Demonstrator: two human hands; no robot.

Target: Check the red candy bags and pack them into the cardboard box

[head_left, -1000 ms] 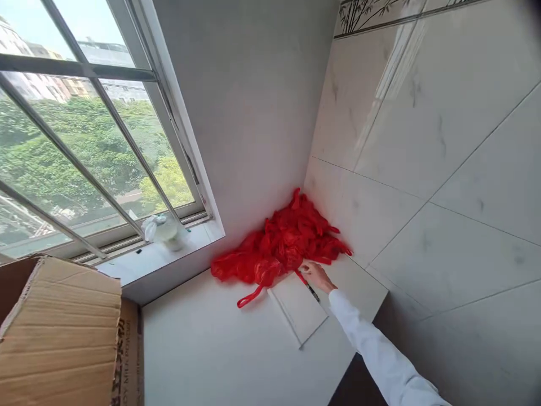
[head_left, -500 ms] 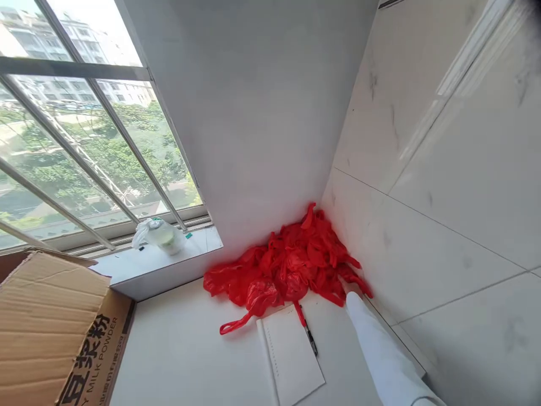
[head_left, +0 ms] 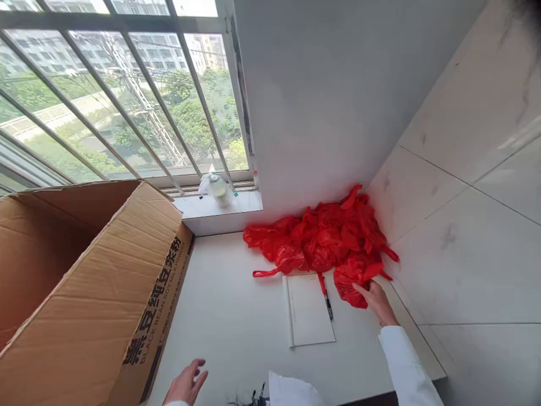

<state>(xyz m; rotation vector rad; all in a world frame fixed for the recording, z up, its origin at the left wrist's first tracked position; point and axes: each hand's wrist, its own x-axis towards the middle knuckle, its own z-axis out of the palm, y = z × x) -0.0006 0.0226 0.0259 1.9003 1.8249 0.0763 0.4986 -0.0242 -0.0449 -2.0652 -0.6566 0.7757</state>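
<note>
A heap of red plastic bags [head_left: 321,231] lies in the far right corner of the white tabletop, against both walls. At its front right, my right hand [head_left: 376,299] is closed on one red plastic bag [head_left: 350,279], fingers pinching its side. My left hand [head_left: 188,383] hovers low over the table's near left, fingers apart, holding nothing. Between the hands lies a blank notebook [head_left: 310,313], with a black pen [head_left: 328,307] along its right edge. One red bag strap touches the pen's top.
An open cardboard box [head_left: 105,282] with printed lettering fills the left side. A knotted clear bag with a cup [head_left: 220,190] sits on the windowsill [head_left: 247,202] below a barred window. Tiled wall [head_left: 477,254] bounds the right. Something white [head_left: 293,389] shows at the bottom edge.
My view has swung left and back. My right hand has drawn a red bag toward the front of the heap. My left hand has come into view.
</note>
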